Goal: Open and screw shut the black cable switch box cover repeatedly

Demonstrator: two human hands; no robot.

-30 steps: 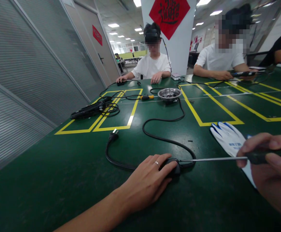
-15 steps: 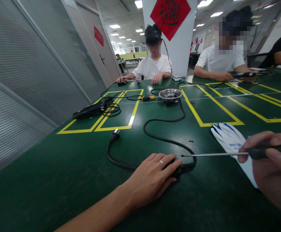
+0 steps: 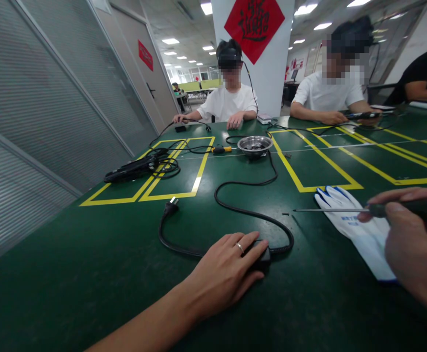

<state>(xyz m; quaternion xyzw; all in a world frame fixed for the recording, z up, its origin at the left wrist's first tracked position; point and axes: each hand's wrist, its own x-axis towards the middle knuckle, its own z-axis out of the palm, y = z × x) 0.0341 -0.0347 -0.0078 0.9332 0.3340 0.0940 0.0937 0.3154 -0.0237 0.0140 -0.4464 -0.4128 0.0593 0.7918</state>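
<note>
My left hand (image 3: 230, 271), with a ring on one finger, lies over a black box (image 3: 262, 254) on the green table (image 3: 125, 288) and grips it; much of the box is hidden. Black cable runs from both sides of the box, one end finishing in a two-pin plug (image 3: 171, 206). At the right, my right hand (image 3: 411, 239) is closed on the dark handle of a screwdriver (image 3: 330, 210), whose shaft points left. Its tip is above the table near a small screw (image 3: 285, 213). Behind the shaft lies a white and blue glove (image 3: 363, 237).
A metal bowl (image 3: 255, 145) with small dark parts stands mid-table, beside a yellow-and-black screwdriver (image 3: 221, 149). Bundled black cables (image 3: 140, 167) lie at the left. Yellow tape (image 3: 169, 198) marks rectangles. Two people in white shirts sit across, another sits far right.
My right hand has raised the screwdriver and moved its tip away from the black box, up and to the right. My left hand stays on the box. The whole view has shifted slightly.
</note>
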